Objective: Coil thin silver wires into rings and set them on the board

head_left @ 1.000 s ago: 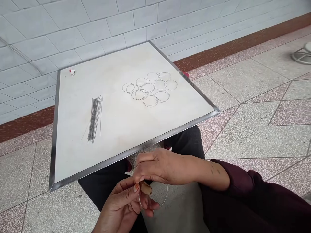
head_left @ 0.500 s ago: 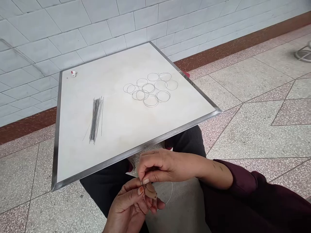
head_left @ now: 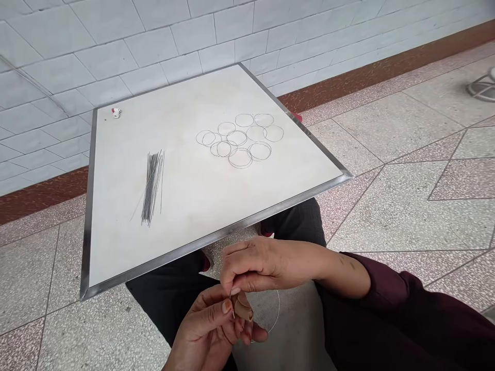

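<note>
Over my lap, my left hand [head_left: 211, 322] pinches a thin wire [head_left: 278, 309] between thumb and forefinger. The wire curves out to the right in a loop, partly hidden behind the fingers. Just above, my right hand [head_left: 247, 268] has its thumb and forefinger closed on the wire's end, close to the left fingertips. A brown rolled strip [head_left: 243, 308] sits at the fingers between the two hands; I cannot tell which finger it is wrapped on, if any.
On the white table [head_left: 185, 206] with a metal edge, a bundle of straight wires [head_left: 152, 188] lies left and several wire rings [head_left: 236, 138] overlap right. A small white-and-red object [head_left: 116, 113] rests at the far left corner. Behind is a tiled wall [head_left: 150, 49].
Both hands have shifted very slightly right, still pinching the wire. The wire loop has swung a little to the right. Nothing on the table has moved.
</note>
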Motion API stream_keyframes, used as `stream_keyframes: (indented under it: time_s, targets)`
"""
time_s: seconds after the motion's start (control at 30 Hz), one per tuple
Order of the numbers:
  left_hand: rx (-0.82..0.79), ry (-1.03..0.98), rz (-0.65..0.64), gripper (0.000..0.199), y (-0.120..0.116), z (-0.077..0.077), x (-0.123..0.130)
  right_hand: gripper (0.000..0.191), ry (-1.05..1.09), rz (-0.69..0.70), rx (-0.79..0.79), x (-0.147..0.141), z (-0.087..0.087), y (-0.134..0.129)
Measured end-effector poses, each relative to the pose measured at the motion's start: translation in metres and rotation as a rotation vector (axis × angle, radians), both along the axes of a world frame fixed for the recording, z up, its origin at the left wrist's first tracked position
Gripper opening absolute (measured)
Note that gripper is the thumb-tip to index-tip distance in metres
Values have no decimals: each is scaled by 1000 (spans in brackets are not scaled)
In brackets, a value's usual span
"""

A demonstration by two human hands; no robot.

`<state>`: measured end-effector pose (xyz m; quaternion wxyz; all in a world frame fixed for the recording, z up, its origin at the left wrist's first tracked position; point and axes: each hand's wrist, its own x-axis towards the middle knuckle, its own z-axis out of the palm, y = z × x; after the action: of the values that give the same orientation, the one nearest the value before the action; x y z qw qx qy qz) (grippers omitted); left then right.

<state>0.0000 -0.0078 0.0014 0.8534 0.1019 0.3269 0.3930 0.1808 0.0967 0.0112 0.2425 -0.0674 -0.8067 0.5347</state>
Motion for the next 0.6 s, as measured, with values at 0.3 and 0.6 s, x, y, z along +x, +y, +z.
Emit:
stream_keyframes:
  time_s: [0.3,0.6]
  targets:
    - [28,40,-9,14,-4,-3,-3,5,36,-33,-125,0,3,-1]
    - [125,12,141,12,-5,-4,1,12,-102,-19,-468,-1,3,-3]
